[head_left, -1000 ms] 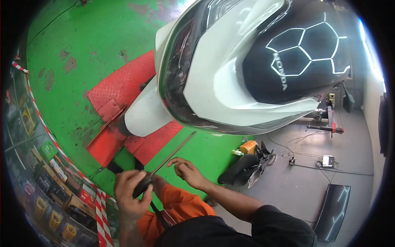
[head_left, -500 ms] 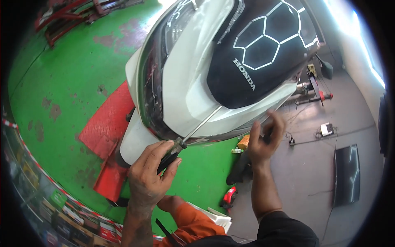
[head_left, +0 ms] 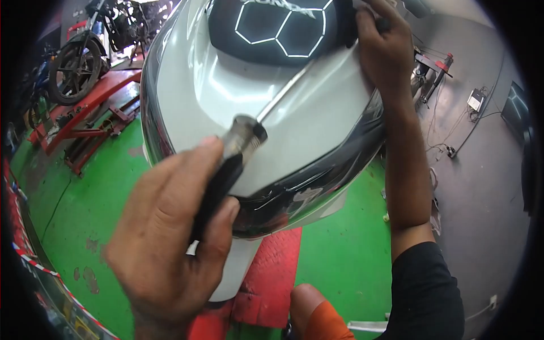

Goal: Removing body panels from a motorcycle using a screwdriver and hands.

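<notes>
My left hand (head_left: 170, 226) grips a screwdriver (head_left: 243, 139) with a black and clear handle, close to the camera; its long metal shaft points up and right over the scooter's white front panel (head_left: 314, 124). Whether the tip touches anything is unclear. My right hand (head_left: 385, 51) is curled at the right edge of the dark upper panel (head_left: 260, 39), which shows hexagonal light reflections; what its fingers hold is hidden. A dark tinted light strip (head_left: 306, 192) curves round the panel's lower edge.
A motorcycle (head_left: 73, 71) stands on a red lift (head_left: 79, 110) at upper left. A red ramp (head_left: 272, 272) lies below the scooter on the green floor (head_left: 345, 249). Red-white tape (head_left: 37, 263) runs at lower left; cables and a small white box (head_left: 476, 101) lie right.
The view has moved closer over the scooter. Both hands have risen: the screwdriver now lies over the front panel, and my right hand has reached the dark panel's edge.
</notes>
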The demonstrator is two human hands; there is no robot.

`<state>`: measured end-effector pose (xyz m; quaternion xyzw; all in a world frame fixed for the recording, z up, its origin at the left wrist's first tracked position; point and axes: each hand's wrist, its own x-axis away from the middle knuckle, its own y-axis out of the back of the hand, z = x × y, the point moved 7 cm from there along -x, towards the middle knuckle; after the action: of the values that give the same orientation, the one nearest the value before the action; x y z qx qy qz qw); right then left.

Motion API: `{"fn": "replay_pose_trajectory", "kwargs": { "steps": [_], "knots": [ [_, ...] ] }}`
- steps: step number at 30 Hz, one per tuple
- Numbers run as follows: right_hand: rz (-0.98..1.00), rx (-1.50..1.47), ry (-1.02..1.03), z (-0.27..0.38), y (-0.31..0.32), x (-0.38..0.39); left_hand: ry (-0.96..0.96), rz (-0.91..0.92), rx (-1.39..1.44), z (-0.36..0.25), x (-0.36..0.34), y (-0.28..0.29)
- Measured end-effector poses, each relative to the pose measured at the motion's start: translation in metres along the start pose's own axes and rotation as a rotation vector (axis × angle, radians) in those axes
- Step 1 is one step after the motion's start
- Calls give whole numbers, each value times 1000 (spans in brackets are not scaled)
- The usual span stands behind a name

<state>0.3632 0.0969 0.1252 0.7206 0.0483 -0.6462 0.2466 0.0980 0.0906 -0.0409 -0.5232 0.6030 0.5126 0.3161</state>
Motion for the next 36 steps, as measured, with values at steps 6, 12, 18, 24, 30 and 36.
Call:
{"fn": "replay_pose_trajectory", "kwargs": {
  "steps": [6,12,18,24,30,36],
  "knots": [
    [-10,-98,-39,-4,2,9,-51,-52,-94,-9,19,-14],
    [-78,94,98,-1,15,9,-48,-163,-213,-21,27,-34],
    [-44,110,-18,1,20,15,-40,-201,-272,-32,29,-40],
    [-92,106,-16,14,29,21,-14,-199,-271,-29,31,-42],
    [-105,111,1,8,29,15,16,-195,-287,-32,29,-41],
    [-146,110,42,7,28,20,5,-192,-318,-32,36,-42]
  ]
}}
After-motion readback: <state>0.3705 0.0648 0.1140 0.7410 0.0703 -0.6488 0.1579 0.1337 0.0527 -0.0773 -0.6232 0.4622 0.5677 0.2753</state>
